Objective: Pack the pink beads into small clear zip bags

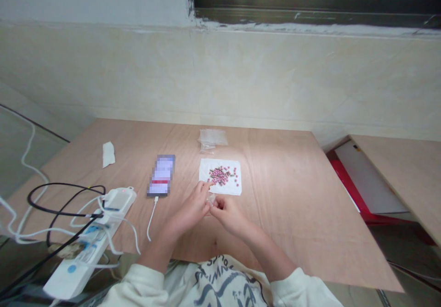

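On a white square sheet (203,169) lies a loose pile of small pink and dark pieces, bead-like (220,175), too small to name surely. Just in front of the sheet, my two hands meet around a small clear plastic bag (211,198). My right hand (228,211) is closed, pinching the bag's right side between thumb and fingers. My left hand (197,202) steadies its left side, with the index finger stretched to the sheet's near left corner, close to the pieces. The bag's lower part and some fingertips are hidden.
Behind the sheet lie flat clear plastic bags (212,137). A phone (161,175) with a white cable (151,217) is to the left, beside a power strip (117,203) tangled in cords. A white paper scrap (108,154) lies at far left. A wall backs the wooden table (292,197).
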